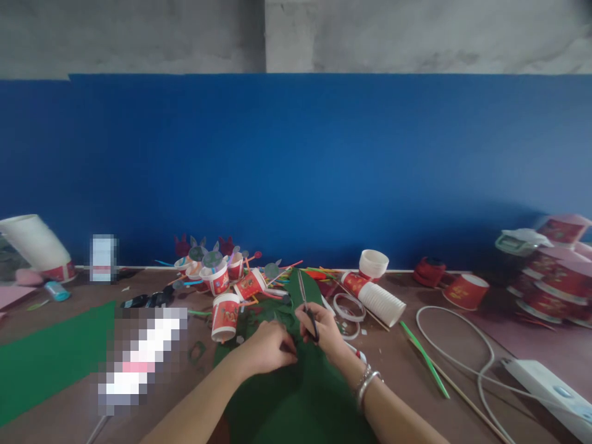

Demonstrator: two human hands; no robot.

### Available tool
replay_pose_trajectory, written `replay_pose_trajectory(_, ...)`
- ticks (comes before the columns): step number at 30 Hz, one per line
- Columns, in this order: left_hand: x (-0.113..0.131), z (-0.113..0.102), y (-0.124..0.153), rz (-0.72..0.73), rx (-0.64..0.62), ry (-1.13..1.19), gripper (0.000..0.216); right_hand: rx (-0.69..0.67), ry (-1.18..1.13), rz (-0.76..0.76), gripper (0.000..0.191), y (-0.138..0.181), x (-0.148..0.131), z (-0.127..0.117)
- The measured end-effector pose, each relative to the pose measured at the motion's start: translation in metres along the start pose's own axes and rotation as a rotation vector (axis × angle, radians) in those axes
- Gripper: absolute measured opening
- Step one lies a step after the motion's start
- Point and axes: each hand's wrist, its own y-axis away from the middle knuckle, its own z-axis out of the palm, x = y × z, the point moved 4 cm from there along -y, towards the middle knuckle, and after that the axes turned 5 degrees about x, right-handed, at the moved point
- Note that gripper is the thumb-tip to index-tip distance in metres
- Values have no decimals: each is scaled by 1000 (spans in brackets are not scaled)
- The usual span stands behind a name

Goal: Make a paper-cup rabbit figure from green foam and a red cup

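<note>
A sheet of dark green felt [296,394] lies on the brown table in front of me and rises toward the wall. My left hand [268,346] is closed, pinching the felt near its middle. My right hand [324,330], with metal bangles on the wrist, grips a pair of scissors [306,305] whose blades point away from me along the felt. Both hands touch the felt close together.
Red and white paper cups [225,316] with coloured sticks stand behind the felt, and a lying cup stack [375,297] to the right. A second green sheet [50,354] lies left. Tape rings [348,307], a white cable [456,351], a power strip [548,385] and bowl stacks [557,280] are on the right.
</note>
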Motion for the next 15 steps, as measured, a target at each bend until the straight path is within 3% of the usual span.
replay_pose_trajectory(6,-16,-22,-5,-132,179,-189,18,77,140,5,22,-7,9,-6)
replay_pose_trajectory(9,-20,-27,-4,-170,147,-248,12,127,452,-8,15,-6,11,-8)
replay_pose_trajectory(12,-16,-24,-1,-174,90,-277,17,96,753,-95,24,2,7,-1)
replay_pose_trajectory(15,-11,-20,1,-179,58,-302,19,56,880,-107,33,10,7,8)
